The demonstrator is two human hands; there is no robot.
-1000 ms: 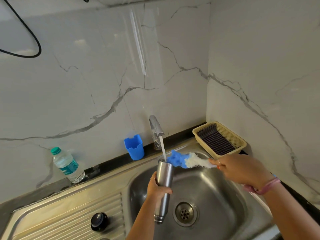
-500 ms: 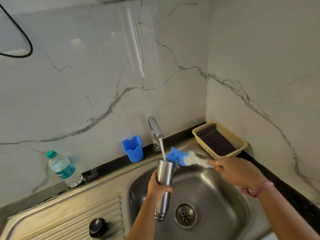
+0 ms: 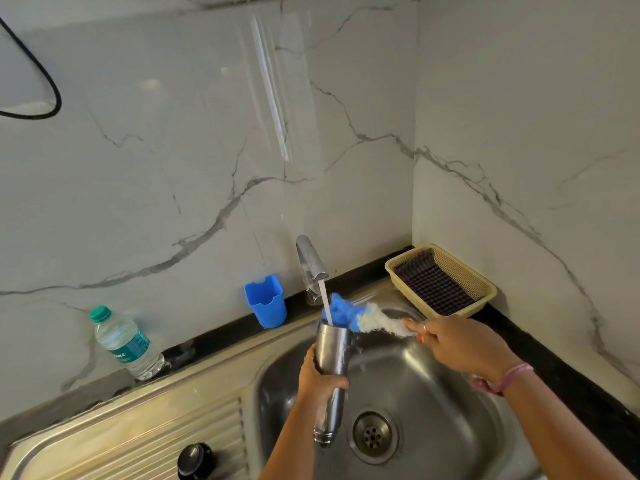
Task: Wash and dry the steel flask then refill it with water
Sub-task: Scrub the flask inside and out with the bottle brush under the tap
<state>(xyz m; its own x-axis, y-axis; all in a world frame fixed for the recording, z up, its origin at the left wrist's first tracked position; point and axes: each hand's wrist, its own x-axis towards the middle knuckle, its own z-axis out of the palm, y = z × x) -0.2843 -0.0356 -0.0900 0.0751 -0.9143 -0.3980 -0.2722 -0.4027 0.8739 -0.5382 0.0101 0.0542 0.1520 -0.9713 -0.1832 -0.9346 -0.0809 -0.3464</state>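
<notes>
Far to the left of my left hand, a plastic water bottle (image 3: 125,342) with a green cap stood against the marble wall, and nearer me a black cap (image 3: 195,460) lay on the ribbed drainboard. A blue plastic cup (image 3: 266,301) sat on the ledge, up and to the left of that hand. My left hand (image 3: 316,379) was curled around the middle of the steel flask (image 3: 331,370), holding it over the sink (image 3: 450,441) with its threaded end down toward the drain (image 3: 373,435) and its wider end up under the tap (image 3: 310,264). A stream of water (image 3: 325,301) ran onto that upper end. Just to the right, my right hand (image 3: 460,344) gripped the handle end of a blue and white bottle brush (image 3: 360,315), its blue tip touching the flask's top rim. Beyond my right hand, a cream basket (image 3: 483,287) holding a dark checked cloth (image 3: 433,284) sat in the corner.
</notes>
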